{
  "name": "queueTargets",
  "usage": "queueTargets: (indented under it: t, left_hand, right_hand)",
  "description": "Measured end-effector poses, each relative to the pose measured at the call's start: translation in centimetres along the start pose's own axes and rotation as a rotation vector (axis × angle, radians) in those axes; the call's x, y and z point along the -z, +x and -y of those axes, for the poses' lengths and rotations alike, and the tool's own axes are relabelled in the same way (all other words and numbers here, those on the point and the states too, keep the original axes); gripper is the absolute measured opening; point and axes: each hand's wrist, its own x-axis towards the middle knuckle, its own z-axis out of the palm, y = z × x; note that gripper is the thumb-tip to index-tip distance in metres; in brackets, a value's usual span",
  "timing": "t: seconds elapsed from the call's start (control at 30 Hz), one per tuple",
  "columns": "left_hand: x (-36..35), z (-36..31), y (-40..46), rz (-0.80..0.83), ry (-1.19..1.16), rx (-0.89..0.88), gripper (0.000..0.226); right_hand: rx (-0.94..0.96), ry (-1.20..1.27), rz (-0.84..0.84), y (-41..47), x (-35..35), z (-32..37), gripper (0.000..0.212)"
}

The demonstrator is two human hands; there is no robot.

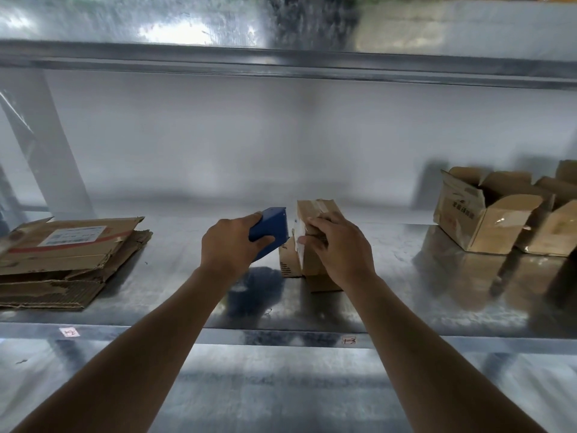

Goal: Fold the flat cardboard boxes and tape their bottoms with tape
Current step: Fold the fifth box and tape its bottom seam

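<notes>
A small brown cardboard box (315, 260) stands bottom-up at the middle of the metal shelf (175, 314), with clear tape across its upper face. My right hand (338, 245) rests on top of it, fingers curled over its left edge and pressing the tape. My left hand (229, 245) grips a blue tape dispenser (270, 231) held just left of the box, its front end close to the box's upper left corner.
A pile of flat cardboard boxes (62, 260) lies on the shelf at the left. Folded open-topped boxes (499, 214) stand at the right. Another metal shelf (281, 64) runs overhead, and a white wall is behind.
</notes>
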Motion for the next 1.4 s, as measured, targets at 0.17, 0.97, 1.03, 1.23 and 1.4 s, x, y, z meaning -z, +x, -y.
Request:
queueTargets:
  t: [0.17, 0.97, 1.03, 1.23, 1.4]
  left_hand:
    - [-0.8, 1.8, -0.4, 0.044, 0.055, 0.054, 0.032]
    - [-0.2, -4.3, -0.2, -0.087, -0.165, -0.535, 0.035]
    - [-0.5, -5.2, 0.1, -0.044, -0.199, -0.574, 0.028]
    - [-1.9, -5.4, 0.5, -0.046, -0.363, -0.622, 0.018]
    - [-2.0, -4.4, 0.4, -0.035, -0.485, -0.61, 0.024]
  right_hand:
    - [0.076, 0.013, -0.066, -0.6, 0.4, -1.5, 0.058]
    - [0.112, 0.316, -0.241, -3.2, 2.1, -3.8, 0.03]
    - [0.144, 0.277, -0.3, -3.5, 2.3, -4.0, 0.022]
    - [0.178, 0.231, -0.328, -3.5, 2.6, -4.8, 0.008]
    - [0.239, 0.301, -0.303, -3.5, 3.0, -5.5, 0.018]
